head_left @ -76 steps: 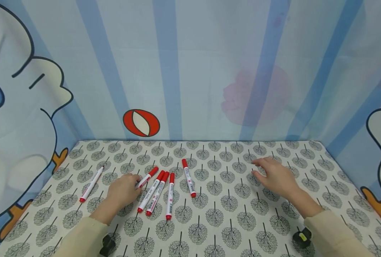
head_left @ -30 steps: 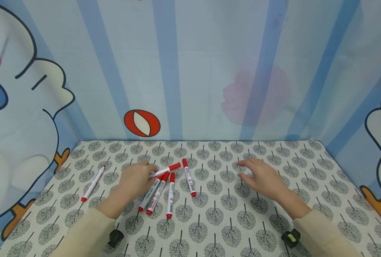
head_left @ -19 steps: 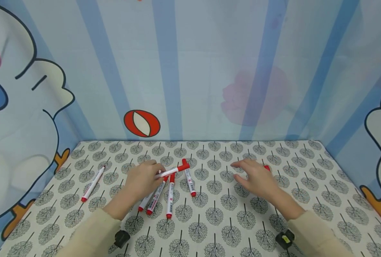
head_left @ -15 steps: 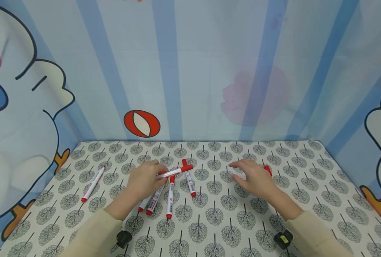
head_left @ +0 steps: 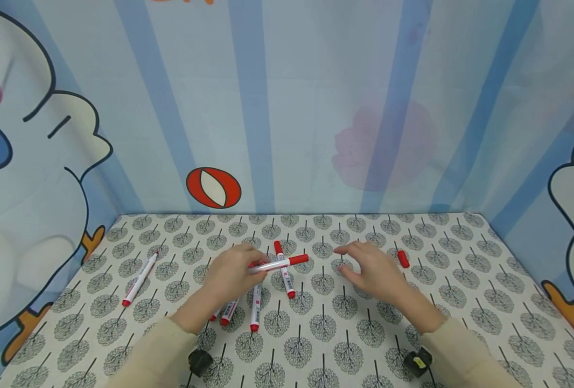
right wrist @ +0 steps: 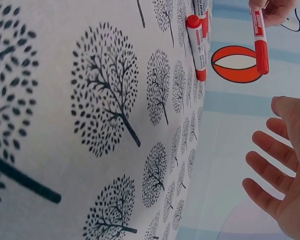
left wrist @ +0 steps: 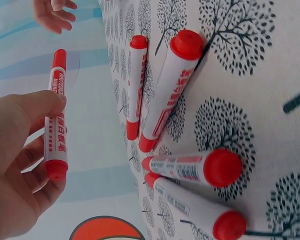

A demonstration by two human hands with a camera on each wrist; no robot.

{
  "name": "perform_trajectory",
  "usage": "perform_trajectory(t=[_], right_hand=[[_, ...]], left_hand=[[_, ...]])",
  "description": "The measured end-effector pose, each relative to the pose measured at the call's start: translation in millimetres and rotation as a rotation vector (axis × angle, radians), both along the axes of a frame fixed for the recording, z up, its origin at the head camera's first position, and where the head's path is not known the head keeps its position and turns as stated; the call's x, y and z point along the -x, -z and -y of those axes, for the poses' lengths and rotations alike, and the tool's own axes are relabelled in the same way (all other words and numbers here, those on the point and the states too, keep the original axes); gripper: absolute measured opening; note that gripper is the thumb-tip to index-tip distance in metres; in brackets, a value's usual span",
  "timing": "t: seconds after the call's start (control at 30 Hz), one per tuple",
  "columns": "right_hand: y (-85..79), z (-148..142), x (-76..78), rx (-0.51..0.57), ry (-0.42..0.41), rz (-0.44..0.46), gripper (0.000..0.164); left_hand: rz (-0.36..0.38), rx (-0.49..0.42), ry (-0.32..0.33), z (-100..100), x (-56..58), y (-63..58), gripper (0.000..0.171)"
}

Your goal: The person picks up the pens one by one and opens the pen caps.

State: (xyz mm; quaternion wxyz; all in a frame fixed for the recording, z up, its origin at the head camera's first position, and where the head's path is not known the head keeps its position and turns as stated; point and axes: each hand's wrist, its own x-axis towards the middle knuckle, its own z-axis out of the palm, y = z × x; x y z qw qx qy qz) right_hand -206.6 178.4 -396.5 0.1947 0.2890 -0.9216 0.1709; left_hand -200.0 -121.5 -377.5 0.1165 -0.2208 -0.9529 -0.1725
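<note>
My left hand [head_left: 236, 272] pinches a capped whiteboard marker [left wrist: 56, 120] between thumb and fingers, its red cap pointing right toward the other hand. The held marker has a white barrel with red print and hovers over the other markers. My right hand [head_left: 371, 272] is held up to the right with thumb and fingers spread and nothing in it; in the right wrist view its fingers [right wrist: 272, 150] are loosely bent below the held marker's cap. Partly under my left hand lie several markers, among them one marker [head_left: 256, 310] and another [head_left: 285, 280].
An uncapped marker [head_left: 140, 279] lies at the far left, its dark tip pointing away. A loose red cap [head_left: 403, 258] lies beyond my right hand. The tree-print tablecloth [head_left: 345, 345] ends at a striped curtain [head_left: 292, 108] behind.
My left hand has lifted the marker from the group and carried it right. My right hand has moved left, and the loose red cap behind it has come into view.
</note>
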Motion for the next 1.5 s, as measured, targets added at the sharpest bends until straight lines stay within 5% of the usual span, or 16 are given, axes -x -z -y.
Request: perform_trajectory(t=[0.37, 1.17, 1.5], right_hand=[[2.4, 10, -0.1, 0.027, -0.074, -0.005, 0.034], [6.6, 29, -5.4, 0.068, -0.155, 0.055, 0.032], [6.8, 35, -8.8, 0.137, -0.144, 0.149, 0.020]], left_hand=[[-0.079, 0.008, 0.105, -13, 2.6, 2.7, 0.018], [-0.037, 0.012, 0.187, -26, -2.0, 1.7, 0.020], [-0.043, 0.000, 0.192, -28, -3.3, 4.8, 0.020]])
